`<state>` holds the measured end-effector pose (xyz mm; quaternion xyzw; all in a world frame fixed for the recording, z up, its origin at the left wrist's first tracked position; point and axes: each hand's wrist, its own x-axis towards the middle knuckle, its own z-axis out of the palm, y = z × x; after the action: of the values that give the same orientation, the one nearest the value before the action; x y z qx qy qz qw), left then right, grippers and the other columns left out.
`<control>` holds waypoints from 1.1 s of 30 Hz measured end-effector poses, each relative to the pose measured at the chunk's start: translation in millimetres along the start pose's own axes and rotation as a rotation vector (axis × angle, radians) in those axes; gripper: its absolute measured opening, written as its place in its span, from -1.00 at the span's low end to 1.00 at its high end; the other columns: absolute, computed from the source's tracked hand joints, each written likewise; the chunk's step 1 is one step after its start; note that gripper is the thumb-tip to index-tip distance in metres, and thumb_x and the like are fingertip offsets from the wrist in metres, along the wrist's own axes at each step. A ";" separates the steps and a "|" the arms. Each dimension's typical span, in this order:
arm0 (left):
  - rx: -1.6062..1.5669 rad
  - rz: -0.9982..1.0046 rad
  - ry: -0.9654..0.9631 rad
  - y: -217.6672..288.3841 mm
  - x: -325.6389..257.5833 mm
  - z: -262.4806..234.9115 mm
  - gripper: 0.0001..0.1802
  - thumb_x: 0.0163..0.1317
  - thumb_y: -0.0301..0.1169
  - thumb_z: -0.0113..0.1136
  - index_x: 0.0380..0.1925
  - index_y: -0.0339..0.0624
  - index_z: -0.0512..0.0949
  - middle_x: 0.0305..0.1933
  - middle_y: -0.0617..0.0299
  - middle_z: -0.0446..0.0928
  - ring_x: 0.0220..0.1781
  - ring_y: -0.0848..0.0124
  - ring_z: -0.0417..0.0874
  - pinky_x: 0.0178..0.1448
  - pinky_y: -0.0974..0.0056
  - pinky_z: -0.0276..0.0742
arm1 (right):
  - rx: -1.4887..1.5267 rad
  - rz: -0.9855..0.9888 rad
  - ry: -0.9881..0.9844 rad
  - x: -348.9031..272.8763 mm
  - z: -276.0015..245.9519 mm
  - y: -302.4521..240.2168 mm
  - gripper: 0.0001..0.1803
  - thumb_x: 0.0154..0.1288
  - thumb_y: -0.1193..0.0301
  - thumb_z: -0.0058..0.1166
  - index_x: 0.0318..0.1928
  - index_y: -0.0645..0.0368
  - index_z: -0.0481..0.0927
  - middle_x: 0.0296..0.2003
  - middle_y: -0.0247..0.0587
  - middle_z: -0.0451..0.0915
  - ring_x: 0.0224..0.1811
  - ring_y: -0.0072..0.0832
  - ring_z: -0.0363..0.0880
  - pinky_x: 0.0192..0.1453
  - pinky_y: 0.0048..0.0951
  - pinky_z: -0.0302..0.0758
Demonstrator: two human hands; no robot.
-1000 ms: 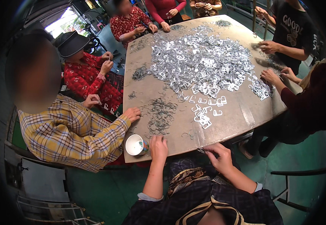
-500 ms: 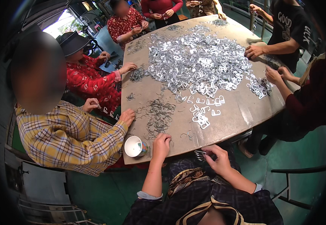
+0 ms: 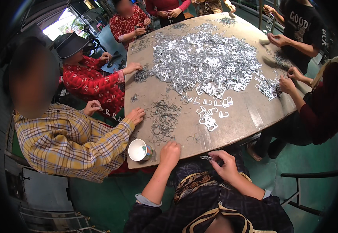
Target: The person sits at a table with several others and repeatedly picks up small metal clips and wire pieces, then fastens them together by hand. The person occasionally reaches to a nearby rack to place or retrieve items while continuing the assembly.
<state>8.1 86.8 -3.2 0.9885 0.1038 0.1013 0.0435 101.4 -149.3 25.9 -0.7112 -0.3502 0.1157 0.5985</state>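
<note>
My left hand (image 3: 171,154) rests at the near table edge, fingers curled closed; whatever they may hold is hidden. Just past it spreads a heap of thin, dark curved wire clips (image 3: 164,119). Over my lap, beyond the table edge, my right hand (image 3: 225,164) pinches a few metal hooks (image 3: 206,157) between thumb and fingers. Ahead of it on the table lies a small group of flat, silvery D-shaped hooks (image 3: 209,119). A large pile of similar hooks (image 3: 207,62) covers the table's middle.
A white-lined paper cup (image 3: 138,150) stands at the near left corner of the brown table (image 3: 238,122). A person in a yellow plaid shirt (image 3: 73,145) sits close on my left. Several other people work around the table. A dark metal rail (image 3: 312,175) is at my right.
My left hand has drawn slightly toward me and right, its fingers now curled tighter. The hooks in my right hand have turned. At the far right, a person's hand has lifted off the pile.
</note>
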 end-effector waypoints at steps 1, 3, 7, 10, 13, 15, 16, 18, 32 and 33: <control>0.016 -0.014 -0.024 0.8 2.3 0.4 -0.94 -0.01 -0.51 0.16 -0.49 -0.24 0.58 -0.40 0.06 0.56 -0.25 0.13 0.62 -0.19 0.10 0.57 | -0.002 0.003 -0.004 -0.6 1.0 0.3 -0.67 0.07 0.68 0.24 -0.10 0.21 0.63 -0.37 -0.22 0.60 -0.36 -0.52 0.61 -0.26 -0.52 0.52; 0.038 -0.043 -0.038 3.9 4.0 4.9 -0.95 -0.02 -0.51 0.17 -0.52 -0.25 0.56 -0.42 0.02 0.57 -0.28 0.10 0.62 -0.19 0.08 0.57 | -0.005 0.009 -0.013 -2.5 3.5 1.9 -0.66 0.08 0.68 0.24 -0.09 0.21 0.63 -0.36 -0.22 0.60 -0.35 -0.52 0.61 -0.25 -0.52 0.53; 0.053 -0.134 -0.013 5.6 10.3 13.9 -0.96 -0.02 -0.54 0.13 -0.56 -0.27 0.54 -0.41 0.01 0.61 -0.30 0.09 0.66 -0.25 0.09 0.60 | 0.023 -0.008 -0.020 -3.3 4.6 1.1 -0.65 0.09 0.67 0.24 -0.07 0.22 0.62 -0.35 -0.22 0.60 -0.34 -0.53 0.61 -0.25 -0.53 0.53; -0.151 -0.256 -0.048 4.1 12.5 3.4 -0.95 0.01 -0.53 0.16 -0.52 -0.29 0.57 -0.40 0.07 0.64 -0.34 0.18 0.67 -0.30 0.16 0.59 | 0.027 -0.005 -0.020 -5.1 3.4 0.6 -0.64 0.08 0.68 0.24 -0.06 0.23 0.61 -0.34 -0.22 0.61 -0.33 -0.53 0.62 -0.24 -0.53 0.54; -0.650 -0.394 -0.111 11.2 7.6 -12.6 -0.90 0.04 -0.49 0.25 -0.46 -0.30 0.58 -0.44 0.17 0.62 -0.39 0.32 0.63 -0.32 0.24 0.54 | 0.026 -0.002 -0.015 -8.2 2.6 4.1 -0.63 0.08 0.68 0.23 -0.04 0.24 0.60 -0.34 -0.21 0.61 -0.32 -0.53 0.62 -0.23 -0.54 0.54; -0.986 -0.404 -0.148 22.6 0.1 -21.5 -0.86 0.06 -0.46 0.33 -0.43 -0.30 0.60 -0.46 0.25 0.59 -0.39 0.41 0.59 -0.26 0.31 0.50 | 0.020 0.000 -0.015 -8.2 2.4 5.6 -0.62 0.07 0.68 0.23 -0.03 0.24 0.59 -0.33 -0.21 0.62 -0.32 -0.54 0.63 -0.22 -0.54 0.55; -1.120 -0.366 -0.161 31.2 -4.0 -27.1 -0.84 0.06 -0.46 0.37 -0.41 -0.30 0.60 -0.46 0.28 0.56 -0.37 0.46 0.56 -0.20 0.35 0.47 | 0.025 0.005 -0.012 -9.3 2.8 5.9 -0.61 0.07 0.68 0.23 -0.03 0.24 0.59 -0.32 -0.21 0.62 -0.32 -0.54 0.63 -0.22 -0.54 0.55; -1.180 -0.077 -0.072 45.8 -5.6 -41.0 -0.88 0.08 -0.50 0.35 -0.43 -0.28 0.57 -0.25 0.21 0.53 -0.13 0.41 0.56 0.06 0.33 0.41 | 0.032 0.022 -0.014 -8.5 4.9 4.2 -0.60 0.07 0.68 0.23 -0.02 0.24 0.59 -0.32 -0.21 0.63 -0.31 -0.54 0.63 -0.21 -0.53 0.55; -1.357 -0.099 -0.141 67.7 -12.1 -24.2 -0.92 0.25 -0.55 0.19 -0.31 -0.28 0.48 -0.09 0.14 0.53 0.04 0.39 0.50 0.20 0.28 0.36 | 0.058 0.031 -0.058 -6.2 5.9 -2.2 -0.57 0.09 0.71 0.19 0.02 0.27 0.55 -0.29 -0.12 0.64 -0.30 -0.46 0.68 -0.15 -0.49 0.61; -1.400 -0.118 -0.160 69.1 -13.7 -22.9 -0.92 0.28 -0.55 0.16 -0.29 -0.28 0.46 -0.09 0.14 0.54 0.04 0.39 0.51 0.20 0.28 0.37 | 0.062 0.032 -0.063 -6.2 6.0 -2.3 -0.57 0.09 0.71 0.19 0.02 0.27 0.55 -0.29 -0.12 0.65 -0.30 -0.46 0.68 -0.15 -0.49 0.61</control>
<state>3.7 18.1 23.9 0.7252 0.0641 0.0689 0.6820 92.5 -148.6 24.9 -0.6937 -0.3535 0.1586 0.6071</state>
